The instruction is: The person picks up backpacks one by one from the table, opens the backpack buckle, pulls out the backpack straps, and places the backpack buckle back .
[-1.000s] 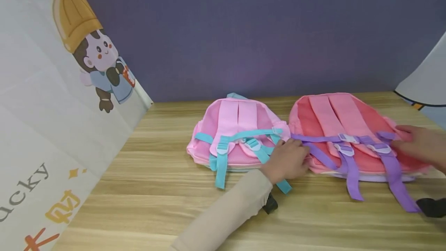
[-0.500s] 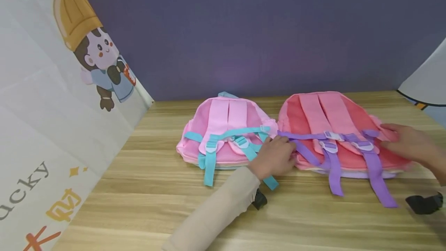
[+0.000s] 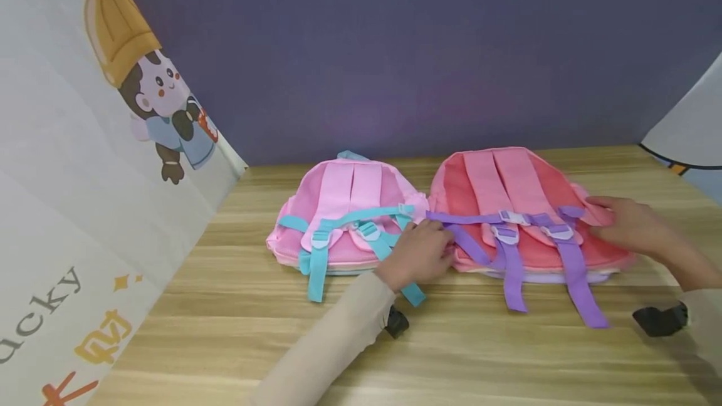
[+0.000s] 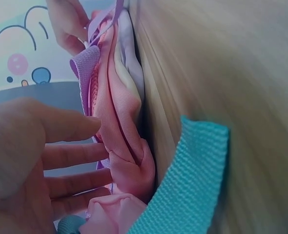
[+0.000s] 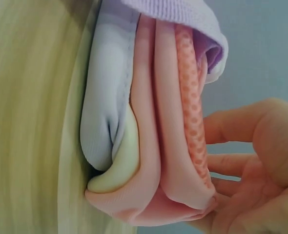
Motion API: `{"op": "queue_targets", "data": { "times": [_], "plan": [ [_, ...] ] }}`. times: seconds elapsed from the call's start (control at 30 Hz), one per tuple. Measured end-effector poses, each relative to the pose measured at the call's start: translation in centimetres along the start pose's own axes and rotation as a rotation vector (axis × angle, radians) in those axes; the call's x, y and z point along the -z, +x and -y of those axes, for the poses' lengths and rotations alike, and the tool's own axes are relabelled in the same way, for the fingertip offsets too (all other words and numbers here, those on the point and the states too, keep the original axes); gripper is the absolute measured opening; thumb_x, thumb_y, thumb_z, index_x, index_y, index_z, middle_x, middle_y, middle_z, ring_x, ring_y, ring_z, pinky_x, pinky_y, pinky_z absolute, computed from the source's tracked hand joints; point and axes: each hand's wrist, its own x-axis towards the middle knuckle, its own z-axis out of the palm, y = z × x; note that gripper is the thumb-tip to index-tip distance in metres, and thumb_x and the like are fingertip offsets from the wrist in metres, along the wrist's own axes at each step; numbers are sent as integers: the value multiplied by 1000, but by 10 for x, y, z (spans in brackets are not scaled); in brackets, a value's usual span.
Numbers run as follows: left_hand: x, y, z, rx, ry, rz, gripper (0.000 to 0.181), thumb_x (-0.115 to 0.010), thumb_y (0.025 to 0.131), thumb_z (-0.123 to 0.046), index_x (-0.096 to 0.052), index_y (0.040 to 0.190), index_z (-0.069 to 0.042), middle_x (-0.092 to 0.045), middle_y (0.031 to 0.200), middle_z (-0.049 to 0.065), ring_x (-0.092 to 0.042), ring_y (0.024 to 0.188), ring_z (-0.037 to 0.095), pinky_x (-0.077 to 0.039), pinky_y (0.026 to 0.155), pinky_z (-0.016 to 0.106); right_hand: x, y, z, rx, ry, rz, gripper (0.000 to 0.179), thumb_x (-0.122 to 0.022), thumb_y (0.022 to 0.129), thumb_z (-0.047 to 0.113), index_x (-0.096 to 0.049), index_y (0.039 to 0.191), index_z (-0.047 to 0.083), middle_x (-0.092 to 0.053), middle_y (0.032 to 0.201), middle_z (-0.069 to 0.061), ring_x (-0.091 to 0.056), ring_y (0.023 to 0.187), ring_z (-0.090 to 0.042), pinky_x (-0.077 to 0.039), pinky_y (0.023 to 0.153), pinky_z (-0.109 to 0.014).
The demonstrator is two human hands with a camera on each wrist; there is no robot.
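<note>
Two backpacks lie side by side on the wood-grain table, straps up. In the head view the light pink backpack (image 3: 338, 190) with turquoise straps is on the left, the larger coral backpack (image 3: 457, 183) with purple straps on the right. My left hand (image 3: 417, 252) is where the two bags meet; in the left wrist view its fingers (image 4: 73, 156) extend to the side of the coral bag. At that bag's right side, my right hand (image 3: 634, 227) touches the edge with fairly straight fingers, also seen in the right wrist view. Some fingertips are hidden behind fabric.
Loose turquoise strap ends (image 3: 318, 277) and purple strap ends (image 3: 583, 293) hang toward the table's front. A dark panel (image 3: 395, 61) stands behind the table (image 3: 225, 306). On the left is a white sheet (image 3: 68, 161) with a printed cartoon.
Both backpacks have slid left across the table, side by side, along with both hands. The right sleeve has come into view.
</note>
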Motion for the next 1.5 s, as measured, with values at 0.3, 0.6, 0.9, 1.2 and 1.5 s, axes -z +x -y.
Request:
{"op": "queue_targets", "data": {
  "times": [0.3, 0.6, 0.9, 1.2, 1.5],
  "plan": [
    [-1, -3, 0, -2, -15, -20, 9, -57, 91, -28, -59, 85, -21, -56, 93, -6, -52, 96, 13, -41, 84, 34, 1, -3, 1, 87, 15, -18, 75, -66, 83, 23, -32, 133, -21, -35, 126, -49, -39, 109, -62, -38, 87, -70],
    [-2, 1, -4, 4, 1, -33, 10, -58, 92, -29, -62, 93, -20, -60, 98, -4, -53, 101, 15, -43, 88, 36, 3, -7, -4, 116, 40, -32, 75, -67, 83, 22, -31, 135, -20, -38, 127, -47, -41, 111, -61, -37, 89, -70],
    [-3, 1, -4, 1, -16, -60, 11, -60, 91, -28, -63, 93, -18, -62, 101, -1, -55, 103, 18, -44, 87, 38, 3, -9, -4, 141, 78, -40, 74, -66, 84, 21, -32, 135, -19, -40, 127, -45, -45, 109, -56, -37, 92, -68],
    [-5, -2, -4, 4, -73, -77, 20, -64, 88, -25, -66, 104, -14, -63, 104, 3, -56, 102, 21, -44, 86, 41, 3, -9, -4, 200, 104, -62, 73, -69, 82, 18, -35, 134, -20, -49, 120, -42, -53, 91, -40, -46, 85, -59],
    [-3, -3, -5, -17, -117, -122, 19, -67, 84, -19, -67, 101, -10, -60, 91, 4, -55, 88, 22, -44, 75, 38, 5, -9, -3, 229, 115, -60, 73, -69, 80, 17, -36, 132, -22, -60, 100, -29, -51, 72, -24, -45, 67, -36]
  ]
}}
